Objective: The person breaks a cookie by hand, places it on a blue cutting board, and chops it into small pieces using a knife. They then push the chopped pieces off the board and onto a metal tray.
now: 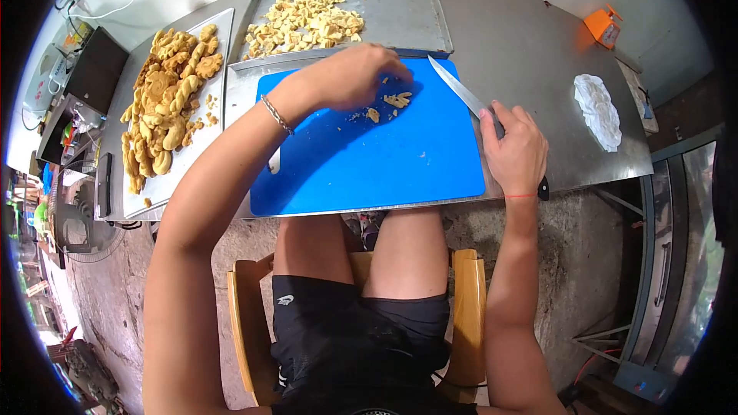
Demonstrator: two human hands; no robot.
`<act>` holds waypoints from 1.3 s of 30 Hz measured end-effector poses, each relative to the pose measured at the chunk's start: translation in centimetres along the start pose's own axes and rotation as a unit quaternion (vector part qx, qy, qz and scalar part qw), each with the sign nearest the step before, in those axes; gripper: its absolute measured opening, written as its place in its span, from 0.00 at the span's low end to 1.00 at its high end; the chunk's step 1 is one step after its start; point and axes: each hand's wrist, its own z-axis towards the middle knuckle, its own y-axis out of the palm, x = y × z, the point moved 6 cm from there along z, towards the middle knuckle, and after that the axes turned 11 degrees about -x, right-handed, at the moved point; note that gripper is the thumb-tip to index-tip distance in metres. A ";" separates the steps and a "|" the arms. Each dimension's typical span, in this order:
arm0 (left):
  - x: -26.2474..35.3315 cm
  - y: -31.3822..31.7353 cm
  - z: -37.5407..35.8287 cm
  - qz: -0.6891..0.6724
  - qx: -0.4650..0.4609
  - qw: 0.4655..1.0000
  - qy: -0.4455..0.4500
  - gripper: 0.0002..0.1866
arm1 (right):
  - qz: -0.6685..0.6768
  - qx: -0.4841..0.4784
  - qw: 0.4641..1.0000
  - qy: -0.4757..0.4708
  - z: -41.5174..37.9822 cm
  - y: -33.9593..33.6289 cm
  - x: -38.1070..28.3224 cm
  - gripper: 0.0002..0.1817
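Observation:
A blue cutting board (377,161) lies at the table's front edge. My left hand (357,77) is over its upper part, fingers bent and blurred, beside small broken cookie pieces (397,100); whether it holds anything is hidden. At the board's right edge my right hand (516,146) is closed around the dark handle of a long knife (459,88), its blade pointing up and left over the board's upper right corner. Crumbs are scattered on the board.
Behind the board, a metal tray (400,8) bears cut yellow pieces (304,23). Whole cookies (165,92) are piled on a white tray (223,46) at left. A crumpled white cloth (597,111) and an orange device (603,27) are at right.

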 end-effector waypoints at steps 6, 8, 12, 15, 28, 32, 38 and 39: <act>1.3 -0.5 -1.6 0.015 -0.060 0.998 0.009 0.24 | 0.013 -0.014 1.000 0.009 0.0 -0.3 -0.1 0.22; 1.1 -1.4 -2.6 0.005 -0.069 0.998 -0.006 0.23 | 0.010 -0.012 1.000 0.009 0.0 -0.2 0.0 0.22; 0.9 -3.2 -3.5 0.010 -0.009 1.000 -0.022 0.25 | 0.000 0.000 1.000 -0.004 0.0 0.0 0.1 0.22; 0.4 -1.6 -1.7 0.008 -0.015 1.000 -0.025 0.29 | -0.007 -0.005 1.000 0.004 0.0 0.1 0.1 0.22; 1.8 -2.6 -5.6 -0.021 0.035 0.999 -0.020 0.22 | -0.002 -0.013 1.000 0.008 0.1 0.1 0.0 0.22; -1.7 -4.8 -8.8 -0.001 0.075 0.986 -0.150 0.20 | 0.000 -0.017 1.000 0.017 0.0 0.0 0.0 0.22; -3.2 -1.3 -9.0 0.038 0.046 0.985 -0.162 0.22 | -0.005 -0.011 1.000 0.009 0.1 0.0 0.0 0.21; -2.5 -0.9 -8.4 0.039 0.055 0.988 -0.142 0.22 | -0.007 -0.011 1.000 0.010 0.1 0.0 0.0 0.21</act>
